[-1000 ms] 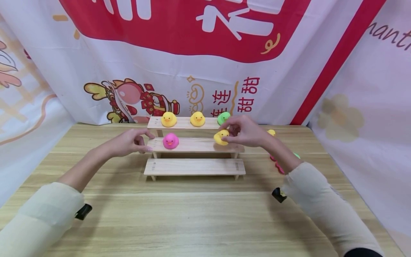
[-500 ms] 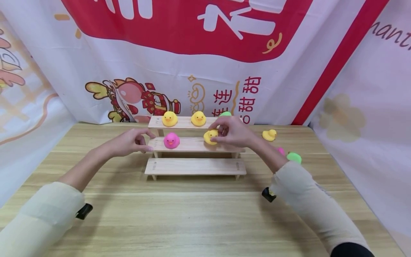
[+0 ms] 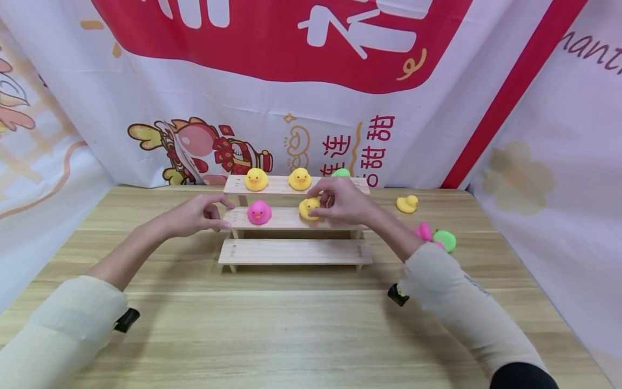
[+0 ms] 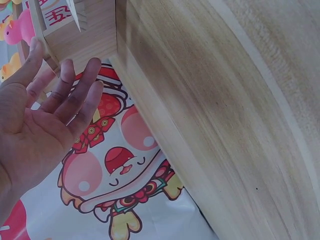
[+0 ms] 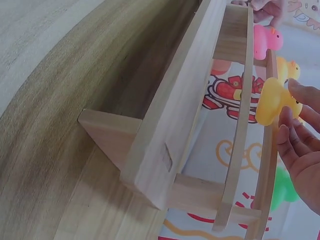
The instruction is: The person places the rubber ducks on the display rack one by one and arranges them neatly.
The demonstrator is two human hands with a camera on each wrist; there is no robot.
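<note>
My right hand [image 3: 342, 200] pinches a yellow rubber duck [image 3: 308, 208] between thumb and fingers at the middle tier of a three-step wooden stand [image 3: 295, 252]. In the right wrist view this duck [image 5: 270, 102] is at the tier's board. My left hand [image 3: 196, 216] holds the left end of that tier, thumb at the front and index finger behind; its other fingers are loosely bent in the left wrist view. A pink rubber duck [image 3: 259, 213] sits near the tier's left end. Two yellow ducks [image 3: 256, 179] and a green duck [image 3: 342, 173], partly hidden by my right hand, stand on top.
On the table right of the stand lie a yellow duck [image 3: 407, 204], a pink duck [image 3: 424, 231] and a green duck [image 3: 444, 240], with more pink partly hidden by my right forearm. A printed cloth [image 3: 194, 97] hangs behind the table [image 3: 272, 329].
My right hand has slid left along the middle tier with the yellow duck, from near its right end to about its middle. The left hand has stayed in place.
</note>
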